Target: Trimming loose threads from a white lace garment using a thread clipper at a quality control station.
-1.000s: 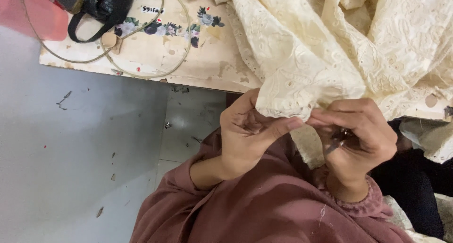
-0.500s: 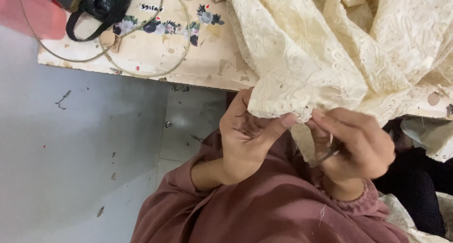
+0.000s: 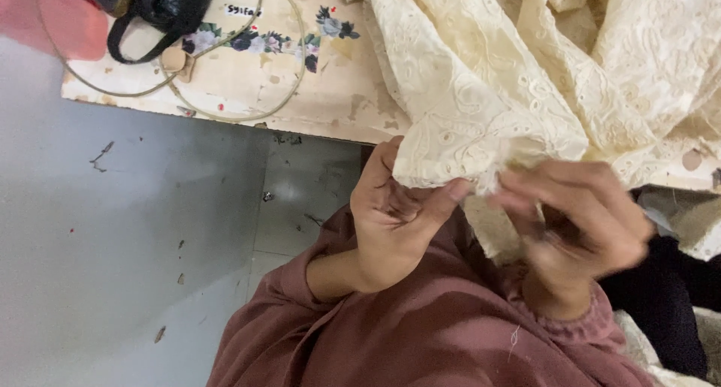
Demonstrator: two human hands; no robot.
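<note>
While the cream lace cloth (image 3: 526, 79) hangs down from the table (image 3: 330, 94) edge, the left hand (image 3: 394, 218) pinches its lower hem between thumb and curled fingers. The right hand (image 3: 578, 222) is blurred; its fingers are bent close together just beside the same hem, and I cannot tell if they grip something. Both arms wear mauve sleeves (image 3: 420, 334). On the table lie a black bag (image 3: 161, 4) and thin hoops (image 3: 225, 94).

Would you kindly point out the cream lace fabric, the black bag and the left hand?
cream lace fabric (image 3: 526, 79), head view, middle of the folds
black bag (image 3: 169, 4), head view, its woven body
left hand (image 3: 394, 222), head view, the palm
</note>
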